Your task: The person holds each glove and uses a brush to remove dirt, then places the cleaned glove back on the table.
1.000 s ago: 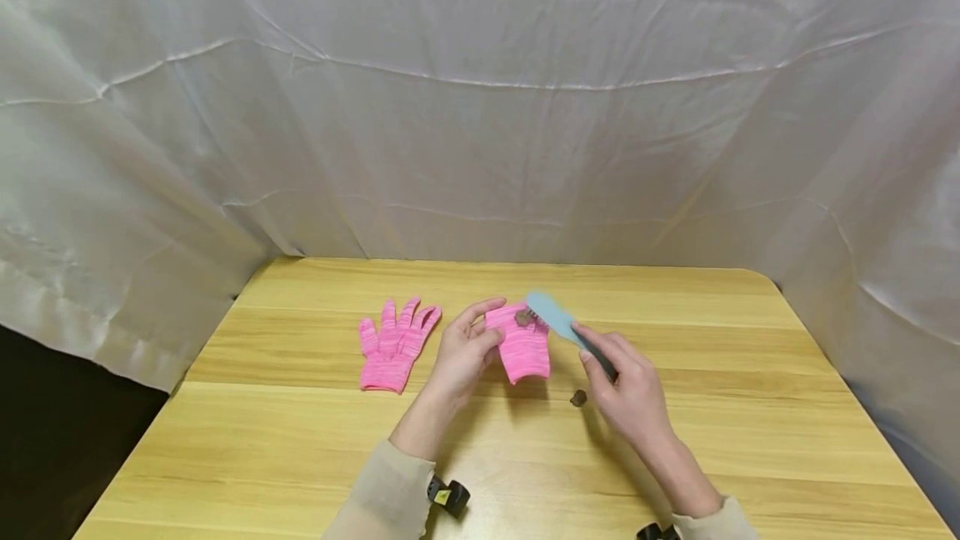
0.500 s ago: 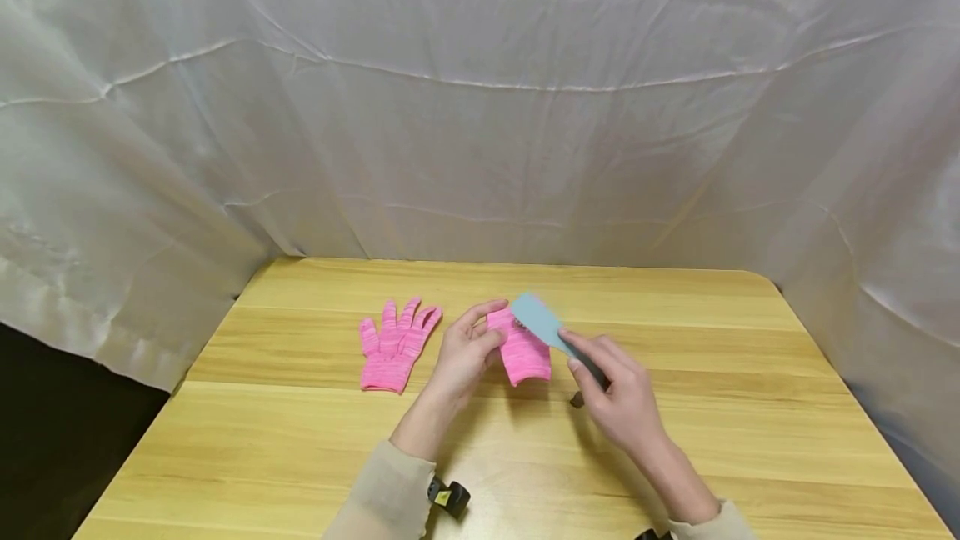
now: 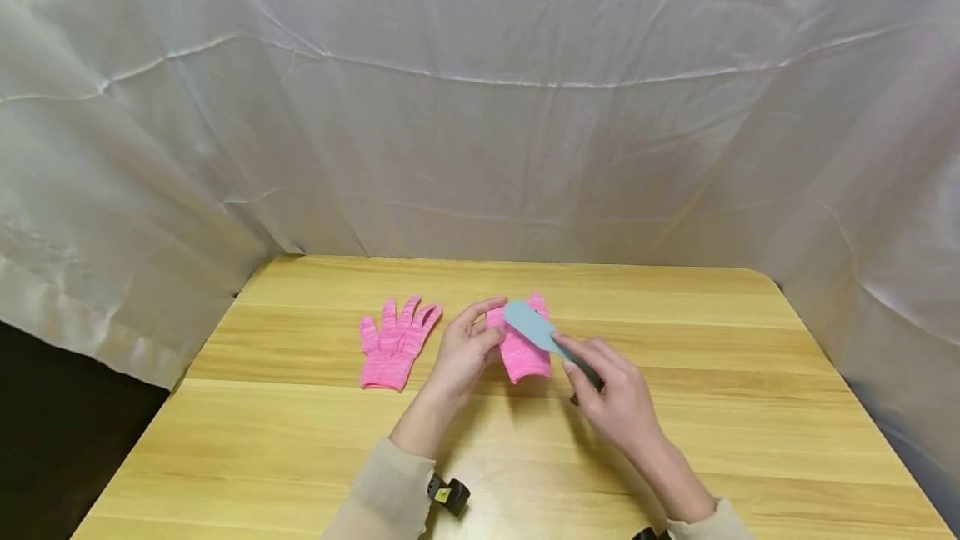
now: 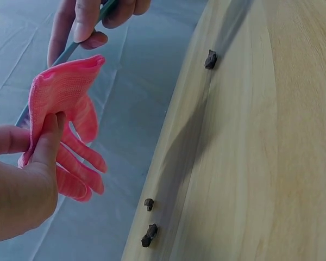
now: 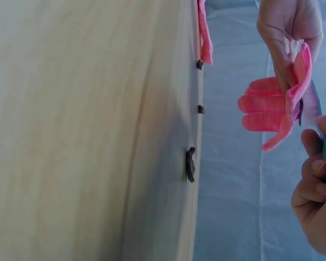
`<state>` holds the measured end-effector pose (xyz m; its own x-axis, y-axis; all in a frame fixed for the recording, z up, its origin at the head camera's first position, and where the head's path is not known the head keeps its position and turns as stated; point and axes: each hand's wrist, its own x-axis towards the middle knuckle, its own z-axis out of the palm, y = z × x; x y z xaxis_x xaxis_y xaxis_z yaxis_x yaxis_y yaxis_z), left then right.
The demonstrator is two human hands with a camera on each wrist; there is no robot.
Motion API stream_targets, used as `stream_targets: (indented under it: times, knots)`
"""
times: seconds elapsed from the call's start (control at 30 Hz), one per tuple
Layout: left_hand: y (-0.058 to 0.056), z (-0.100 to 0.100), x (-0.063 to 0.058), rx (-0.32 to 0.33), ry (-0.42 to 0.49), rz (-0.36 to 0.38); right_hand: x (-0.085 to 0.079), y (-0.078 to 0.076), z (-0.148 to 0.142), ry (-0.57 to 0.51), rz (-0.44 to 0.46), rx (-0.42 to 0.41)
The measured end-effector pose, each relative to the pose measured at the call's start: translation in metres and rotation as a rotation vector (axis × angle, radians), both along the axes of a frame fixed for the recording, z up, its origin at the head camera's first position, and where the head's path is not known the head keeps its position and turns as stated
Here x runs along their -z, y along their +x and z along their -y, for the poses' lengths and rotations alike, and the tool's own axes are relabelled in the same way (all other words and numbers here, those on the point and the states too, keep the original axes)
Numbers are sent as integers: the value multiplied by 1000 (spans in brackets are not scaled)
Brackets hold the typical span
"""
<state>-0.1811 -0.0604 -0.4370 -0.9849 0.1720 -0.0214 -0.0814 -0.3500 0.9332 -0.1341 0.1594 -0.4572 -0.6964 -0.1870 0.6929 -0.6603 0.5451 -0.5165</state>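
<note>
My left hand (image 3: 467,352) pinches a pink knit glove (image 3: 521,362) above the table, its cuff toward me and its fingers dangling in the left wrist view. In my right hand (image 3: 621,400) is a brush with a pale blue-grey head (image 3: 529,324), gripped by its dark handle. The brush head lies over the glove's face, hiding part of it from above. From the right wrist side, pale bristles (image 5: 311,103) face the glove, and a dark clump (image 5: 301,112) shows on the fabric between them.
A second pink glove (image 3: 392,348) lies flat on the wooden table (image 3: 300,440), left of my left hand. Dark crumbly lumps sit on the tabletop, including one lump (image 4: 211,59) under the brush side and a smaller lump (image 4: 149,204). A grey curtain (image 3: 480,148) stands behind the table.
The brush has moved left and slightly down across the glove, my right hand with it. The brown clump seen on the glove earlier is now covered in the head view. My left hand stays put.
</note>
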Motion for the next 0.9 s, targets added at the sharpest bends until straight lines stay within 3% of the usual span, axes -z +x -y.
stream_targets:
  times: [0.33,0.9]
  knots:
    - [1,0,-1,0,-7,-11,-1,-2,-3,26,-15,69]
    - [-1,0,2,-5,-5,-6,1,-4,-7,36,-39,114]
